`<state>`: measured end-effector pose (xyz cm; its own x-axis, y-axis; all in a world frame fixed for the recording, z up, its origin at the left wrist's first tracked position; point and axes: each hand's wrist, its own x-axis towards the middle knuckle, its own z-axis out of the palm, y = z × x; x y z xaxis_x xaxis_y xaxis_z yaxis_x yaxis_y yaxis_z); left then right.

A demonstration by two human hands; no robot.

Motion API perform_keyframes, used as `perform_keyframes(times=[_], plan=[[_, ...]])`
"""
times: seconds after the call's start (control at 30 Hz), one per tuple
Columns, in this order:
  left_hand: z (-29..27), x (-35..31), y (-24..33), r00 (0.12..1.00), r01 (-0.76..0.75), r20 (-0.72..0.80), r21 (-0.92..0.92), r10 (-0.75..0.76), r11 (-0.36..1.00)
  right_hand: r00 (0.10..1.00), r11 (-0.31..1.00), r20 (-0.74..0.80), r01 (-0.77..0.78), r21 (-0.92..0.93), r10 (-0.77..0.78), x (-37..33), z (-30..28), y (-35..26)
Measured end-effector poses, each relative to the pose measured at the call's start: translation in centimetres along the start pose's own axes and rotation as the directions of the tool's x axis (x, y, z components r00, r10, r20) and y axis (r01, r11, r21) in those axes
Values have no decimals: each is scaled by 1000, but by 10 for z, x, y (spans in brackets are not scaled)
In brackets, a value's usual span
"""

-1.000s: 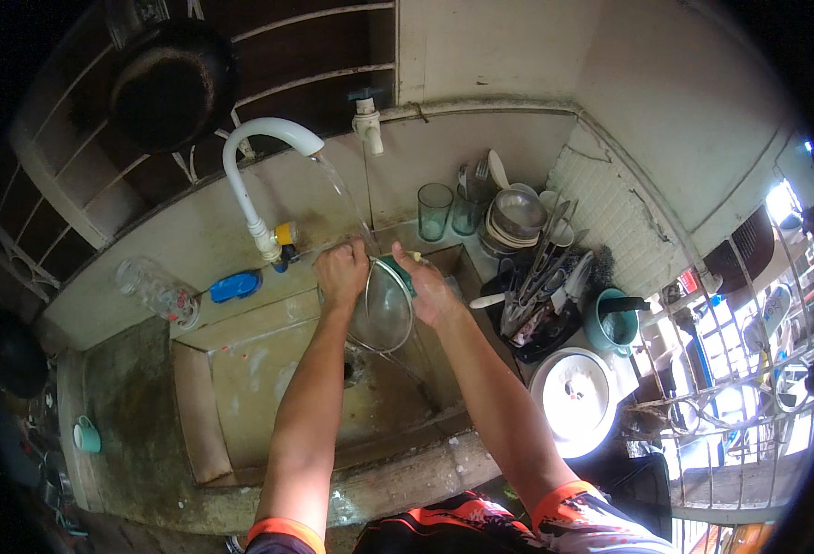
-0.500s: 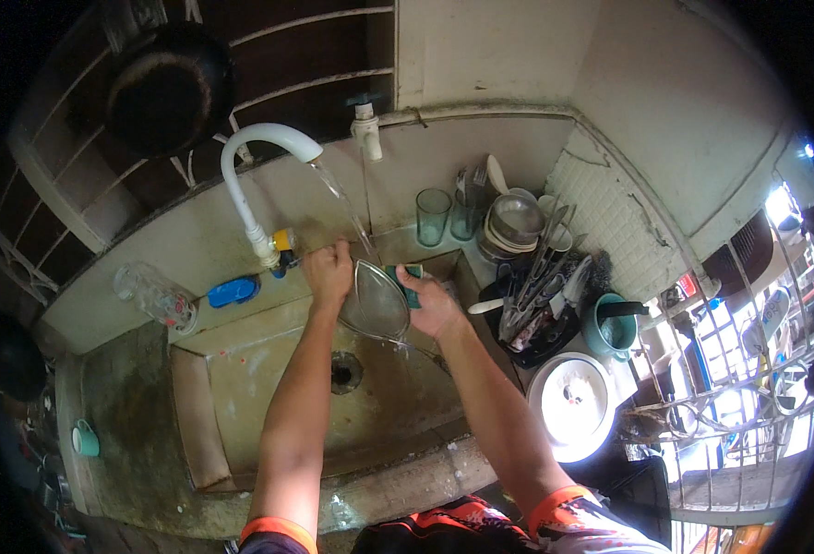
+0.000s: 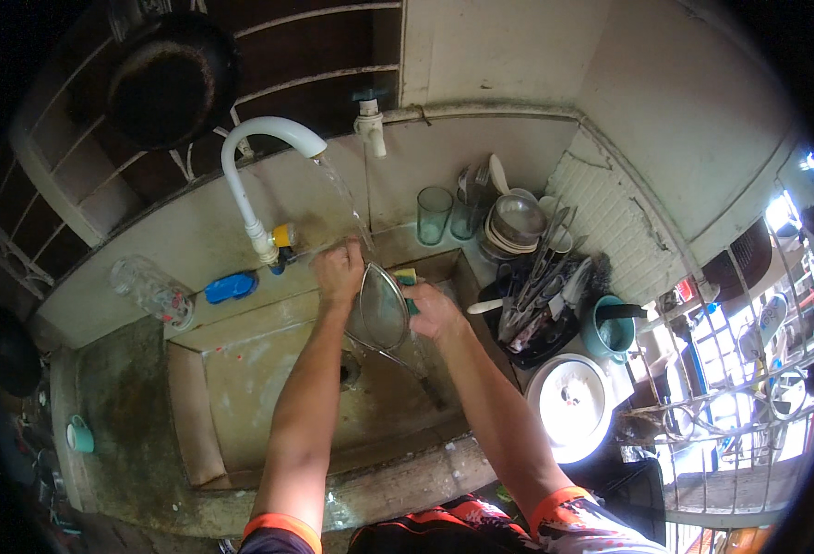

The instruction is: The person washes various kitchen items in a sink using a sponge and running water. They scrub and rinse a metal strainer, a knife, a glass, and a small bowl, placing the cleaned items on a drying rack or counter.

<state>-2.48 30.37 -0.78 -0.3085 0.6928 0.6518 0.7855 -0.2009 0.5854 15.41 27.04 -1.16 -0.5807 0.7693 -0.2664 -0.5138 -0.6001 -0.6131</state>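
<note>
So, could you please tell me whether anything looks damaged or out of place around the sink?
Yes, possibly: the white textured wall panel, to the right of the stacked bowls, has a ragged, uneven edge, so it looks damaged.

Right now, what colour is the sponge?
The sponge is yellow and green, clearest in the head view.

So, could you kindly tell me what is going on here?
The person's left hand holds a mesh strainer by its rim over the sink, while the right hand holds a green-and-yellow sponge at its right side. Water runs from the white faucet. Glasses, bowls and cutlery stand to the right.
</note>
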Motion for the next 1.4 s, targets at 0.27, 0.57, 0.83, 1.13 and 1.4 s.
perform_keyframes(times=[0.27, 0.57, 0.83, 1.13, 1.4], plan=[[2, -12, 8, 1000, -7, 15, 66, 6, 998, 999, 997, -8, 47, -66, -48, 16, 2, -5], [2, -6, 1, 998, 42, -42, 39, -41, 998, 987, 994, 112, 114, 3, -113, 5, -6, 6], [10, -16, 11, 997, 39, -61, -18, -40, 999, 994, 972, 48, 104, -209, -97, 7, -8, -5], [6, -17, 18, 996, 47, -78, -63, -52, 997, 988, 976, 61, 150, -156, -142, -7, -3, -6], [6, -23, 19, 988, 133, -53, -148, -143, 980, 987, 991, 101, 129, -23, -126, 9, -7, -5]])
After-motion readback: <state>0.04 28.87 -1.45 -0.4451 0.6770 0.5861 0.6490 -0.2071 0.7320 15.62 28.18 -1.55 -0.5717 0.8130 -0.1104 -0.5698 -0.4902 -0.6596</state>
